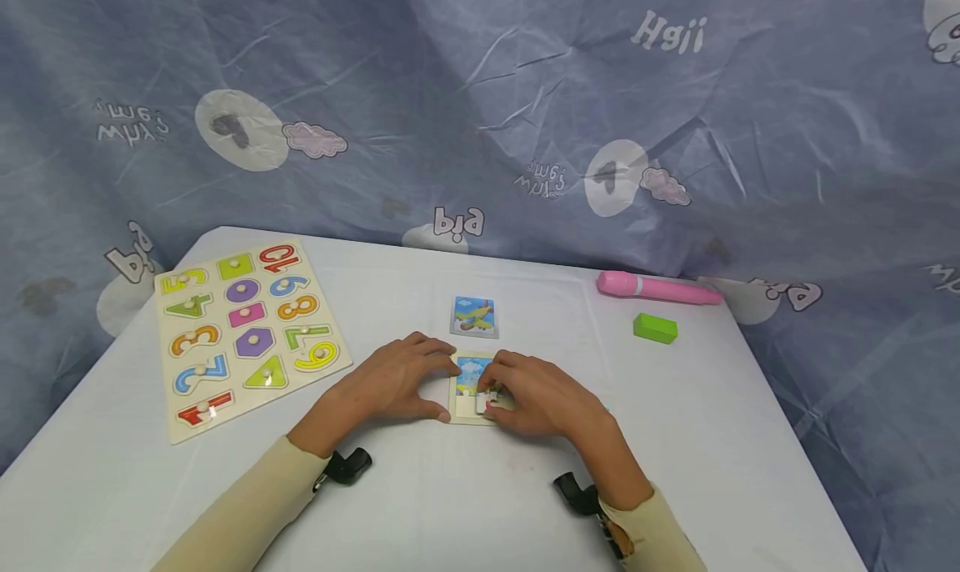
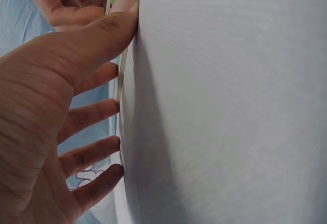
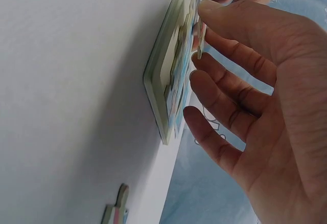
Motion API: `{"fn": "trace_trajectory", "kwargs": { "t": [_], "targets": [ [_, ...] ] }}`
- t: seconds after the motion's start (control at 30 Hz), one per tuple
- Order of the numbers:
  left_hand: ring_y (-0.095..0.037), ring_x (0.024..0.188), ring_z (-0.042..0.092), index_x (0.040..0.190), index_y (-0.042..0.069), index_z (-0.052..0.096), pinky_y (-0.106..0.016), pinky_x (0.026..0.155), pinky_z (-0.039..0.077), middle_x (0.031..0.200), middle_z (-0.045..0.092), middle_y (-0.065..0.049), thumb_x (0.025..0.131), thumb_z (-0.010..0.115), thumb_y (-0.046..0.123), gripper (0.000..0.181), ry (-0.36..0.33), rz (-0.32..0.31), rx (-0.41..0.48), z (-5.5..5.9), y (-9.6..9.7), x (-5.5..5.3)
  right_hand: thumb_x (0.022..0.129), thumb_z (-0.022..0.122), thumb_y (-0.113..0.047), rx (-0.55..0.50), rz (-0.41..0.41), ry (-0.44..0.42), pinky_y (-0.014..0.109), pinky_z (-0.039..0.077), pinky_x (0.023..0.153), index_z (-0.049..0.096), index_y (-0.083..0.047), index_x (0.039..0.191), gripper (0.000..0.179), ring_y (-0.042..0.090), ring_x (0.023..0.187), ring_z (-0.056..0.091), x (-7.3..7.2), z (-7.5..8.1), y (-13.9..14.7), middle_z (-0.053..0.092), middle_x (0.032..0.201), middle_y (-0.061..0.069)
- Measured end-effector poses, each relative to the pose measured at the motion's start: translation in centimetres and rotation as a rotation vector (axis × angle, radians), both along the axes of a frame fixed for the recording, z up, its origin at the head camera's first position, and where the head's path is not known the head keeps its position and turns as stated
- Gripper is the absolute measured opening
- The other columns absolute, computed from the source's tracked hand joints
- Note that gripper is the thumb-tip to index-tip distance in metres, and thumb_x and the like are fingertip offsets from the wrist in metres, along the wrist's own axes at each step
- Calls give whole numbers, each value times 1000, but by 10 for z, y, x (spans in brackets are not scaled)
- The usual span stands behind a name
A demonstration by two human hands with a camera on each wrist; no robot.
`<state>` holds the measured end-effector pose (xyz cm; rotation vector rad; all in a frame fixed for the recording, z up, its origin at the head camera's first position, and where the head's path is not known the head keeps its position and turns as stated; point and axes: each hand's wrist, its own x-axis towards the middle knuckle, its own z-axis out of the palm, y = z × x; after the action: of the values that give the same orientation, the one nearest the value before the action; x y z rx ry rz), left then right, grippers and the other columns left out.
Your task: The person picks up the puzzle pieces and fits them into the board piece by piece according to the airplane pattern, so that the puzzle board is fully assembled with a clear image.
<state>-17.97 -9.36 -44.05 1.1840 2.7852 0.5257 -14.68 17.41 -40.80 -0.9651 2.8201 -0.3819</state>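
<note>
A small wooden jigsaw board (image 1: 463, 412) lies flat on the white table, with sky-picture pieces (image 1: 469, 373) set in its upper part and bare wood below. My left hand (image 1: 401, 382) rests along its left side, thumb at the lower corner and index fingertip near the upper edge, fingers spread. Over the board, my right hand (image 1: 543, 398) pinches a jigsaw piece (image 3: 201, 41) between thumb and fingers. In the right wrist view this piece stands tilted above the board, its other fingers loose. Part of the board's right side is hidden by that hand.
Beyond the board lies an airplane picture (image 1: 474, 317). A number-and-shape puzzle board (image 1: 225, 305) covers the table's left side. At the right are a pink pen-like object (image 1: 660, 288) and a green block (image 1: 656, 328). Another jigsaw piece (image 3: 117, 213) lies near my right hand.
</note>
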Motion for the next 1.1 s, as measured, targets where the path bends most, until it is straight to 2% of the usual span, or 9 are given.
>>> {"fn": "trace_trajectory", "kwargs": {
  "t": [0.4, 1.1],
  "targets": [
    [-28, 141, 53, 136, 25, 72, -50, 110, 51, 154, 60, -2, 83, 90, 58, 65, -1, 3, 15, -1, 0, 1, 96, 82, -33, 12, 18, -20, 32, 53, 86, 77, -23, 118, 25, 8, 88, 56, 1, -2, -8, 65, 113, -9],
    [-28, 137, 54, 132, 25, 74, -49, 106, 53, 152, 60, -2, 82, 90, 58, 62, 12, 1, 14, -1, 0, -1, 99, 80, -29, 5, 91, 100, 35, 55, 89, 77, -21, 119, 22, 11, 96, 61, 4, -11, -19, 64, 117, -6]
  ]
}}
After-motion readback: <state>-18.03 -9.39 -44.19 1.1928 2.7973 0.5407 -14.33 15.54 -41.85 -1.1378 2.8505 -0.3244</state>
